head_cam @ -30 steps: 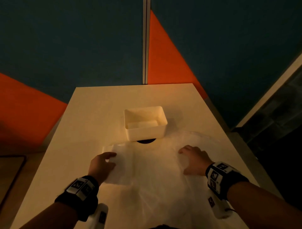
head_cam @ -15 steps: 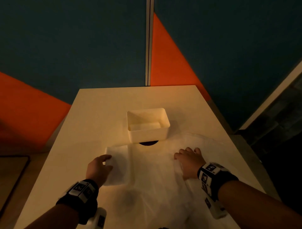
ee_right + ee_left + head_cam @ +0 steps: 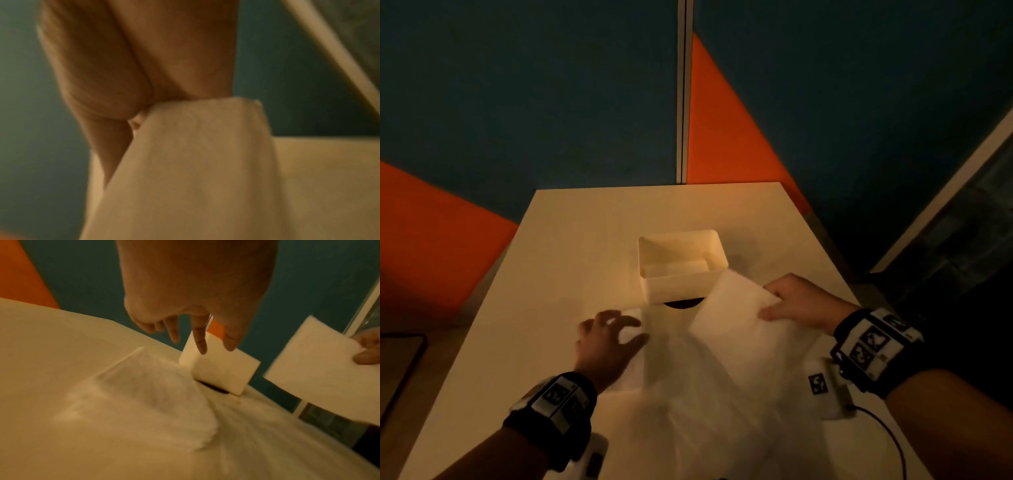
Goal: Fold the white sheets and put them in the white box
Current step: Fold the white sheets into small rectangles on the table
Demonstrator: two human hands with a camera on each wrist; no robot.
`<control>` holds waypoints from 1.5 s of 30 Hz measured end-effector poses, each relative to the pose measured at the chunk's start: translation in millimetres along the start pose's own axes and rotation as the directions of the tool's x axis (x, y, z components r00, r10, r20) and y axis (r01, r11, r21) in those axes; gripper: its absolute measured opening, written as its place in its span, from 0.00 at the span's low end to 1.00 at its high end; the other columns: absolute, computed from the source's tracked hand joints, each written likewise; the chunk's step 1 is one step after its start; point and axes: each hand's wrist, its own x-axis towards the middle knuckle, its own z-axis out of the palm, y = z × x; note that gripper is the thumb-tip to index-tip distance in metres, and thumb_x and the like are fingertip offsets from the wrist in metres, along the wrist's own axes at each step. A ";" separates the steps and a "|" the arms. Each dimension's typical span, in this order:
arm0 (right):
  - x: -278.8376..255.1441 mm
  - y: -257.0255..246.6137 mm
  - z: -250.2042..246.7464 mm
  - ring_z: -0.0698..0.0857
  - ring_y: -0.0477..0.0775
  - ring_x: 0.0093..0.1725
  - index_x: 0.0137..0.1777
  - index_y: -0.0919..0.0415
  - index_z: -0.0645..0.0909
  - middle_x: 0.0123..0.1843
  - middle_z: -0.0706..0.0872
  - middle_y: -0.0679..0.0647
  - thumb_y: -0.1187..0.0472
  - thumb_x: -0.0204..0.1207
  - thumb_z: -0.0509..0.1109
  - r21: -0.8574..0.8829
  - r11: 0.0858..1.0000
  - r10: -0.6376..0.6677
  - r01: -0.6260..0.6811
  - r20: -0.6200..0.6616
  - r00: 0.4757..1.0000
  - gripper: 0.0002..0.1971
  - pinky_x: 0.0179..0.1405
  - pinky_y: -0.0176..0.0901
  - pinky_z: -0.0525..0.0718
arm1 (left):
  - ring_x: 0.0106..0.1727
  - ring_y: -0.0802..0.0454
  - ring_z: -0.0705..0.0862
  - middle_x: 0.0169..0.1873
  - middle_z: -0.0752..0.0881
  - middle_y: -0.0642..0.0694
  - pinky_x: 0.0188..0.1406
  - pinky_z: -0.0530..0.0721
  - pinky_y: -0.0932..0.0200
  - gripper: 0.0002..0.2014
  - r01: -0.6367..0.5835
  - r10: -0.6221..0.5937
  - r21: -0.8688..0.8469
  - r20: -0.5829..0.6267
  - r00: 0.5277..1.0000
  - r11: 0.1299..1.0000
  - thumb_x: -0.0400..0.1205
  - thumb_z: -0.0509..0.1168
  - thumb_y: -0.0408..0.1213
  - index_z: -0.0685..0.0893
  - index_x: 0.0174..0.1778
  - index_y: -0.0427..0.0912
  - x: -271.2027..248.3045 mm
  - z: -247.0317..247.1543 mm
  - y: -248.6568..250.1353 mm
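A thin white sheet [image 3: 732,329] lies spread over the near half of the table. My right hand [image 3: 796,303] pinches its right edge and holds that part lifted off the table, beside the white box [image 3: 678,286]. The raised flap [image 3: 312,369] and the pinching fingers [image 3: 365,356] also show in the left wrist view; the right wrist view shows the sheet [image 3: 195,154] caught between thumb and fingers. My left hand [image 3: 613,337] hovers with spread fingers just above the sheet's left folded part [image 3: 148,394]. The box [image 3: 218,369] stands open behind the sheet.
The pale table [image 3: 585,240] ends at a blue and orange wall behind the box. A dark round hole [image 3: 683,303] in the tabletop shows at the box's near side. The table's right edge drops to a dark floor.
My right hand went from lying flat on the sheet to pinching its right edge and lifting it up toward the box. My left hand rose slightly, fingers spread.
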 end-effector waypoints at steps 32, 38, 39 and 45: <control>-17.2 3.1 35.6 0.88 0.52 0.40 0.22 0.57 0.86 0.39 0.90 0.53 0.78 0.71 0.67 0.648 0.758 -0.083 0.083 -0.031 0.996 0.21 0.38 0.41 0.84 | 0.62 0.36 0.82 0.62 0.84 0.36 0.63 0.81 0.47 0.18 0.301 0.512 -0.836 0.525 0.680 0.458 0.70 0.67 0.40 0.89 0.54 0.39 -27.2 -31.8 58.0; -16.2 -14.2 52.4 0.87 0.49 0.38 0.26 0.57 0.86 0.38 0.89 0.56 0.78 0.70 0.69 0.544 0.829 -0.191 0.131 0.055 0.980 0.18 0.43 0.38 0.85 | 0.53 0.47 0.87 0.53 0.89 0.42 0.56 0.84 0.55 0.15 0.281 0.473 -0.811 0.540 0.696 0.513 0.79 0.63 0.23 0.91 0.48 0.44 -31.4 -20.2 67.9; -15.7 -15.6 53.5 0.87 0.49 0.38 0.30 0.58 0.87 0.38 0.89 0.55 0.77 0.71 0.70 0.546 0.827 -0.199 0.136 0.058 0.978 0.16 0.42 0.38 0.86 | 0.52 0.47 0.87 0.52 0.89 0.43 0.55 0.85 0.54 0.15 0.272 0.454 -0.814 0.526 0.719 0.513 0.78 0.63 0.22 0.92 0.46 0.44 -31.3 -20.0 68.0; 2.3 10.4 39.4 0.87 0.53 0.43 0.51 0.54 0.82 0.45 0.90 0.56 0.72 0.76 0.67 0.643 0.763 0.017 0.067 -0.124 0.992 0.13 0.38 0.41 0.81 | 0.45 0.47 0.89 0.46 0.90 0.43 0.46 0.88 0.53 0.12 0.249 0.246 -0.852 0.392 0.887 0.460 0.74 0.68 0.21 0.91 0.46 0.40 -20.0 -25.1 50.5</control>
